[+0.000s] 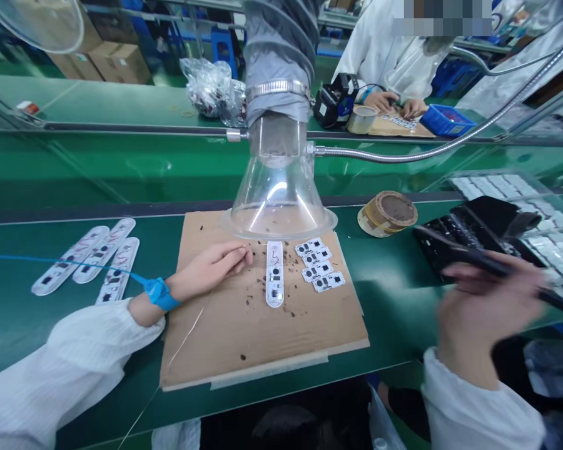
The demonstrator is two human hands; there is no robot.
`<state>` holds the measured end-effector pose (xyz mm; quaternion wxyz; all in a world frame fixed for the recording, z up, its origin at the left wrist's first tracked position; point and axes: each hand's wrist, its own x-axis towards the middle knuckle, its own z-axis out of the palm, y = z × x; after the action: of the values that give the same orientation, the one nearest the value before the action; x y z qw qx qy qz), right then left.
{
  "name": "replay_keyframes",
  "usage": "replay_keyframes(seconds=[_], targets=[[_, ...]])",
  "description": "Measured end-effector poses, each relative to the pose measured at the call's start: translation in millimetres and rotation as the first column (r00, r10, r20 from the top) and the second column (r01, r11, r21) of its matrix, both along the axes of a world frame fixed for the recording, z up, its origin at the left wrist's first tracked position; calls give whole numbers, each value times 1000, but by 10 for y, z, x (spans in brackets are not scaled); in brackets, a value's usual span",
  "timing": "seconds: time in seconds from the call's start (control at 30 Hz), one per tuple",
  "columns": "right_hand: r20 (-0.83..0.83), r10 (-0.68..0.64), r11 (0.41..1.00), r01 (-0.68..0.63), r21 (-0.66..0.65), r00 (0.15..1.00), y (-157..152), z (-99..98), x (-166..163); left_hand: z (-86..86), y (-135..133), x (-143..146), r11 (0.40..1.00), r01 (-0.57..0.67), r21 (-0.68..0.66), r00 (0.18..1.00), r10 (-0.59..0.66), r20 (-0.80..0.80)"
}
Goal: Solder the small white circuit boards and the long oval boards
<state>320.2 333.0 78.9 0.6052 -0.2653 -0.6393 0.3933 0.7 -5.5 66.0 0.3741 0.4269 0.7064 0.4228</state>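
My left hand point(223, 259), with a blue wrist strap point(160, 294), rests on the cardboard sheet point(244, 328), fingers pinched on a thin solder wire point(187, 335) that trails towards the front edge. Just right of it, a white rounded strip point(274, 275) with a circuit board and thin wires lies lengthwise. Several small circuit boards point(323, 272) lie in an overlapping column further right. My right hand point(490, 306), smeared by motion, is closed around a dark soldering iron point(490, 264). The iron points left, in front of a black holder point(469, 228).
A clear fume hood point(281, 200) hangs low over the cardboard. A round tub point(387, 214) stands at the back right, near trays of white parts point(537, 194). Several white strips point(117, 269) lie at left. Across the partition, a co-worker's hands point(396, 105) handle boards.
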Motion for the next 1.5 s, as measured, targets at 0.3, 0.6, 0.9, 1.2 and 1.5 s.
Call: replay_keyframes(seconds=[0.3,0.6,0.9,1.2,1.5], targets=[[73,634,754,-594,-282,770,-1018,-231,-1044,-53,124,-71,990,122,66,973,-106,-206],[166,654,753,-613,-241,738,-1128,-469,-849,-74,91,1,926,285,249,890,-160,-427],[251,657,754,-629,-192,711,-1101,-464,-825,-109,88,0,931,280,233,846,-125,-519],[437,596,769,-635,-71,673,-1108,-420,-825,-68,129,30,935,280,220,840,-127,-527],[465,601,745,-666,-33,650,-1088,-410,-835,-102,134,27,951,271,147,838,-158,-522]])
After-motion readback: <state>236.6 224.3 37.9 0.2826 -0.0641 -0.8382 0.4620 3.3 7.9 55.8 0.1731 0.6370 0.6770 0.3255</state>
